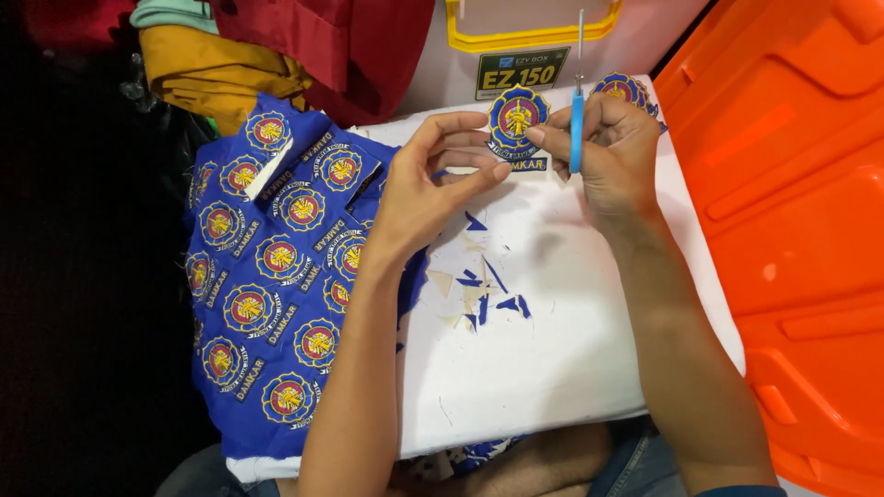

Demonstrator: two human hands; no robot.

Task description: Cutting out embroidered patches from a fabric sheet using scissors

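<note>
My right hand [615,152] grips a thin tool with a blue handle [576,129] upright and pinches a round embroidered patch [517,118], blue with a red and yellow centre. My left hand [425,179] is beside the patch with fingers curled, its fingertips touching the patch's lower edge. Both hands hover over a white board [552,350] that rests on my lap.
A blue cloth sheet [267,276] with several uncut round patches lies on the left. Small blue and white fabric scraps [479,294] litter the board. An orange plastic object [801,230] stands at right. A white box with a yellow handle [525,32] and folded clothes [221,64] sit behind.
</note>
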